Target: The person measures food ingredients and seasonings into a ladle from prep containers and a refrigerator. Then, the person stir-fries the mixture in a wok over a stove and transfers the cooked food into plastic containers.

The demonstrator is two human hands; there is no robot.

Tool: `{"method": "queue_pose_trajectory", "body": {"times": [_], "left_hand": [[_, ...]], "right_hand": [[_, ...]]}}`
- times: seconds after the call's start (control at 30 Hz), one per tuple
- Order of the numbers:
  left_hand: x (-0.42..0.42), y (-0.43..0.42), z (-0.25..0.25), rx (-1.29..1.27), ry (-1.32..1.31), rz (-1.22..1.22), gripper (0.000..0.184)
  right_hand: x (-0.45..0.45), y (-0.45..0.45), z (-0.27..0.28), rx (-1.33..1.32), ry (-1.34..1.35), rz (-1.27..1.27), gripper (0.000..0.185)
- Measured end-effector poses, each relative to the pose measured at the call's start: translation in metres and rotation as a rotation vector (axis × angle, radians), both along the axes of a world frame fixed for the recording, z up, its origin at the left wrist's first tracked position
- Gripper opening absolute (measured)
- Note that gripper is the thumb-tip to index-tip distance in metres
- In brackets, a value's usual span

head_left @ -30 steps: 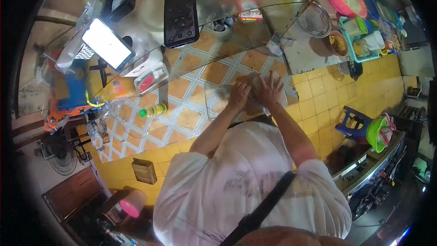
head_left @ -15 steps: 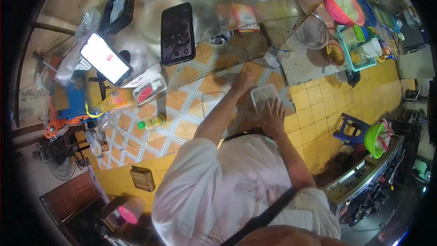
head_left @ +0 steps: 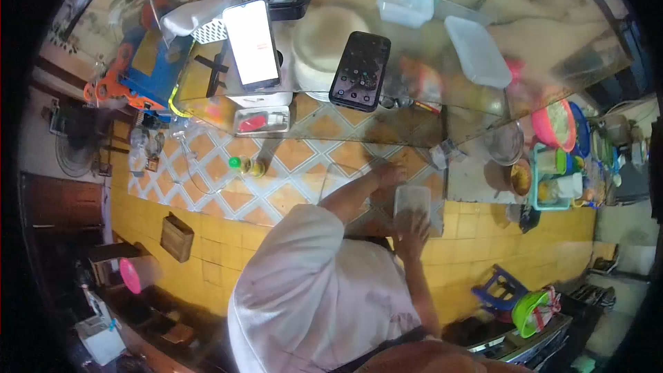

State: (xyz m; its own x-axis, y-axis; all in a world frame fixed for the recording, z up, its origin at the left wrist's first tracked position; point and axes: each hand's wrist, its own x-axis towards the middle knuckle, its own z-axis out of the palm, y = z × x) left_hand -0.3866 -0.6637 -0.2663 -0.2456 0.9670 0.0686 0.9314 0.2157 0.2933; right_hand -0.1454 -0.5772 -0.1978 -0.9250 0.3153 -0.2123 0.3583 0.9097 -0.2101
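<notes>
A clear rectangular plastic container is on the orange-and-white tiled tabletop. My right hand lies over its near end with the fingers spread. My left hand reaches past the container on its far left side; its fingers are too blurred to make out. Left of my left arm, a small bottle with a green cap lies on its side. Above the tabletop is a glass shelf, where a phone with a bright screen and a dark phone rest.
An open white container and a translucent lid are on the shelf. At right are a pink basin, an orange bowl and a turquoise basket. A blue stool stands on the yellow floor.
The view has swung, showing more of the shelf. My hands were close together; the left has moved forward, and the container, earlier hard to see, shows under my right hand.
</notes>
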Motion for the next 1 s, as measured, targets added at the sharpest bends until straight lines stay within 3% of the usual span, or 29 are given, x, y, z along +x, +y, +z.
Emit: {"method": "queue_pose_trajectory", "body": {"times": [0.1, 0.13, 0.2, 0.23, 0.3, 0.33, 0.4, 0.43, 0.47, 0.5, 0.57, 0.6, 0.63, 0.7, 0.77, 0.83, 0.9, 0.93, 0.97, 1.0], "left_hand": [[-0.007, 0.01, -0.015, -0.08, 0.115, -0.099, 0.018], [-0.007, 0.025, -0.047, -0.064, 0.122, -0.078, 0.018], [-0.007, 0.046, -0.117, 0.216, -0.148, 0.346, 0.013], [-0.008, 0.035, -0.09, 0.211, -0.135, 0.369, 0.013], [0.001, 0.013, 0.0, 0.237, -0.922, 0.683, 0.01], [0.006, 0.006, 0.008, 0.241, -0.918, 0.697, 0.01], [0.018, -0.005, 0.021, 0.92, -1.708, 0.707, 0.028], [0.022, -0.015, 0.031, 0.939, -1.699, 0.72, 0.028], [0.027, -0.029, 0.043, 1.049, -1.799, 0.579, 0.021], [0.033, -0.044, 0.058, 1.151, -1.893, 0.429, 0.014], [0.06, -0.087, 0.129, 1.238, -1.987, 0.461, 0.014], [0.073, -0.108, 0.166, 1.326, -2.084, 0.475, 0.014], [0.08, -0.127, 0.195, 1.317, -2.086, 0.481, 0.014], [0.095, -0.155, 0.235, 1.272, -1.994, 0.485, 0.017], [0.104, -0.166, 0.26, 1.283, -2.034, 0.37, 0.018], [0.114, -0.179, 0.311, 1.26, -1.864, 0.318, 0.015], [0.121, -0.188, 0.349, 1.169, -1.811, 0.236, 0.013], [0.125, -0.192, 0.365, 1.109, -1.74, 0.174, 0.011], [0.127, -0.197, 0.381, 1.097, -1.748, 0.168, 0.011], [0.128, -0.202, 0.395, 1.015, -1.75, 0.032, 0.008]], "right_hand": [[-0.003, -0.003, -0.012, 0.062, -0.075, -0.024, 0.083], [-0.013, -0.008, 0.004, 0.054, -0.185, -0.05, 0.084], [-0.032, 0.0, -0.004, 0.029, -0.14, -0.066, 0.081], [-0.043, 0.002, -0.009, -0.008, -0.105, -0.098, 0.078], [-0.061, 0.0, 0.01, -0.095, -0.081, -0.099, 0.074], [-0.066, 0.002, 0.018, -0.169, -0.07, -0.123, 0.071], [-0.071, 0.017, -0.01, -0.059, -0.099, 0.005, 0.065], [-0.074, 0.027, -0.034, 0.047, -0.122, 0.117, 0.06], [-0.072, 0.037, -0.059, 0.17, -0.075, 0.167, 0.072], [-0.077, 0.034, -0.058, 0.163, -0.075, 0.18, 0.072], [-0.078, 0.022, -0.051, 0.331, -0.178, 0.192, 0.069], [-0.075, 0.021, -0.059, 0.592, 0.056, 0.4, 0.063], [-0.08, 0.022, -0.062, 0.585, 0.053, 0.396, 0.063], [-0.082, 0.024, -0.063, 0.257, -0.076, 0.153, 0.06], [-0.094, 0.022, -0.044, 0.287, -0.148, 0.216, 0.06], [-0.082, 0.032, -0.043, 0.315, -0.212, 0.27, 0.06], [-0.063, 0.048, -0.07, 0.178, 0.119, 0.266, 0.064], [-0.059, -0.001, 0.013, -0.072, -0.062, -0.132, 0.069], [-0.04, 0.013, -0.045, 0.173, 0.151, 0.091, 0.074], [-0.037, -0.008, -0.006, 0.112, 0.024, -0.05, 0.075]]}}
